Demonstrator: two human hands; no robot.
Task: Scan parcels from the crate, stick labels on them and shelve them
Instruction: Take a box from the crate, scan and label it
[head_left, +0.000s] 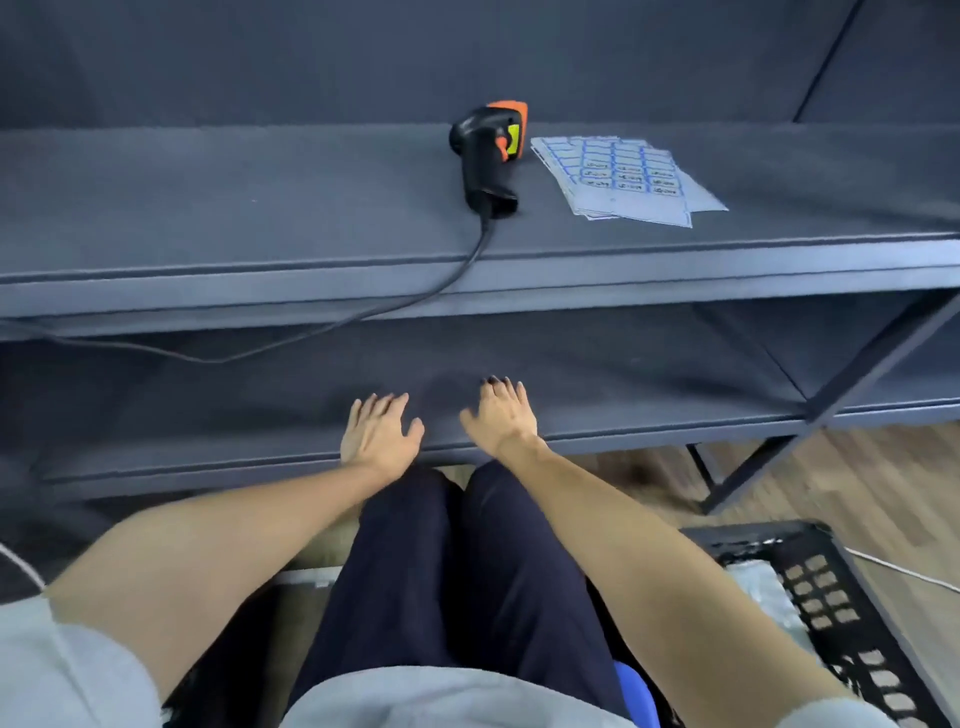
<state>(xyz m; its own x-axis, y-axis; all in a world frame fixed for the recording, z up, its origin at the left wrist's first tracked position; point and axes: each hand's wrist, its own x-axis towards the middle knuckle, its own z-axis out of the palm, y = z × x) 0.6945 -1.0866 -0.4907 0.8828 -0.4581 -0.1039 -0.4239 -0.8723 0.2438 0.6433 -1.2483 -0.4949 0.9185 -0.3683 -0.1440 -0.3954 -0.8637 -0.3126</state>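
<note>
A black lattice-walled crate (831, 587) sits low right with a pale parcel (763, 592) inside, the left hand (376, 434) and right hand (501, 415) spread empty over the lower shelf (208, 457), beyond them a black-orange scanner (488, 156) and flat label sheets (623, 174).

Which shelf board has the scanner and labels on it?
The upper shelf: scanner and label sheets lie there. The lower shelf holds neither.

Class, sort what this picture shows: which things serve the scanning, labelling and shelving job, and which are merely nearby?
For the job:
scanner, lying on the upper shelf
label sheets beside it
crate on the floor, lower right
lower shelf
left hand and right hand, both holding nothing

Merely nearby:
blue object by the legs
white cable
</note>
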